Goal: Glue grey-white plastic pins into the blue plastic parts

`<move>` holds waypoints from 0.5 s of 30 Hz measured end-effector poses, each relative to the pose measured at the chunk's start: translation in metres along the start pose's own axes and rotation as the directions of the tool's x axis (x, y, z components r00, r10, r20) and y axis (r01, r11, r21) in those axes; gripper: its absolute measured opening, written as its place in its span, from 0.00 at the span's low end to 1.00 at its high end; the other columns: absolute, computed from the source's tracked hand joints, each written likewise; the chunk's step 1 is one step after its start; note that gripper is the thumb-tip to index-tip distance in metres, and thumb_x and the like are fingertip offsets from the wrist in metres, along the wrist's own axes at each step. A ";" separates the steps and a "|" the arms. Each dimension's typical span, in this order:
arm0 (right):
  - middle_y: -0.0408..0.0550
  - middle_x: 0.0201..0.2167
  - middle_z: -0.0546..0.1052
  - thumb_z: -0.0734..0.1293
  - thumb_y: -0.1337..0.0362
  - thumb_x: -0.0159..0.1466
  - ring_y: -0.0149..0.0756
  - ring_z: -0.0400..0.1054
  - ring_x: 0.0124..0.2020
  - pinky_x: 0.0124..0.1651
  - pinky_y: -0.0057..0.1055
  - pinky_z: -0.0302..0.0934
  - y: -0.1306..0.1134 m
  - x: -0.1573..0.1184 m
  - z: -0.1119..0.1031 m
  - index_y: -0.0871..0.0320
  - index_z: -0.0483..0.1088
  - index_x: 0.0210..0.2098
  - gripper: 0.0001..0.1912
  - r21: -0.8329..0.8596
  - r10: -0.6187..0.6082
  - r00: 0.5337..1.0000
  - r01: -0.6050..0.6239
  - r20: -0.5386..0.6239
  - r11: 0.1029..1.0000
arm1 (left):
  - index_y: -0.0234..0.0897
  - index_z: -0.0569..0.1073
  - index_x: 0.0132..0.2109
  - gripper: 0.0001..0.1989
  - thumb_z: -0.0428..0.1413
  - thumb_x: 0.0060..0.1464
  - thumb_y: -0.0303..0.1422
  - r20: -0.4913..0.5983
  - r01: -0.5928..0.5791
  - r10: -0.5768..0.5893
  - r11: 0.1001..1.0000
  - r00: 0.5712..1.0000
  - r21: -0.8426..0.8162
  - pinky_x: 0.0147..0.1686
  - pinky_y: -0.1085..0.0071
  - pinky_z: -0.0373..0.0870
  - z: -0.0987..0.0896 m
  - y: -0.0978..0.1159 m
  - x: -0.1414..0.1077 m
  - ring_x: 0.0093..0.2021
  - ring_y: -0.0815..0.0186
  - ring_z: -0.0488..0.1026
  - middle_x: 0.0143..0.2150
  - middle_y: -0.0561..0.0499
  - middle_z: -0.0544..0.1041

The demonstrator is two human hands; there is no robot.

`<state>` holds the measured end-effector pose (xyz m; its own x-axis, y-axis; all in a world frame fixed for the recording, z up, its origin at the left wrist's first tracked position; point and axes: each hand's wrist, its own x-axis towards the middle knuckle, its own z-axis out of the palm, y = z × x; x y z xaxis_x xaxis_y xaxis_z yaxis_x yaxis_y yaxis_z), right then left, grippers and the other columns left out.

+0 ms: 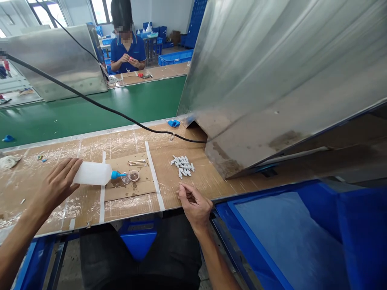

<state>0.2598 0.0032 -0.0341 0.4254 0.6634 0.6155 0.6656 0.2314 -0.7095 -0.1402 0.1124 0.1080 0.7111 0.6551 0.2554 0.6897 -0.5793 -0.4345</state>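
My left hand (62, 177) is wrapped round the base of a white squeeze bottle (93, 173), which is tipped on its side. Its blue nozzle (116, 175) points right, with the tip at a small clear round dish (125, 179); contact cannot be told. Beside that dish stands a second round dish (134, 176). Both are on a cardboard sheet (130, 194) with wet spots. My right hand (195, 203) is closed near the table's front edge, thumb and fingers pinched; anything between them is too small to make out. Just beyond it lies a pile of small grey parts (182, 166).
Cotton swabs (137, 162) lie behind the dishes. A black cable (121, 114) crosses the bench towards a large metal housing (256, 88) at right. Blue bins (242, 225) stand lower right. Across the green belt (145, 98) sits a co-worker (127, 52) handling a red item.
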 end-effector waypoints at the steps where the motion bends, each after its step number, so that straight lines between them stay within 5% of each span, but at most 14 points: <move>1: 0.44 0.27 0.82 0.67 0.65 0.66 0.30 0.75 0.22 0.29 0.24 0.70 0.000 0.000 0.000 0.59 0.78 0.39 0.06 0.001 -0.003 1.000 0.003 -0.001 1.000 | 0.33 0.46 0.72 0.39 0.55 0.59 0.27 -0.005 0.001 -0.001 1.000 1.000 0.001 0.61 0.46 0.68 0.000 0.000 0.000 0.61 0.42 0.70 0.61 0.31 0.73; 15: 0.43 0.26 0.81 0.68 0.67 0.66 0.28 0.74 0.22 0.30 0.22 0.69 0.001 0.000 0.001 0.60 0.78 0.40 0.06 -0.005 -0.042 0.999 0.042 -0.003 0.999 | 0.33 0.57 0.68 0.34 0.57 0.56 0.28 -0.093 0.070 -0.081 0.991 0.992 -0.118 0.61 0.47 0.69 0.013 0.002 -0.004 0.61 0.43 0.70 0.60 0.32 0.75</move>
<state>0.2604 0.0038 -0.0354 0.3992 0.6511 0.6455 0.6861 0.2549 -0.6814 -0.1437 0.1148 0.0953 0.6625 0.6519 0.3690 0.7489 -0.5853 -0.3107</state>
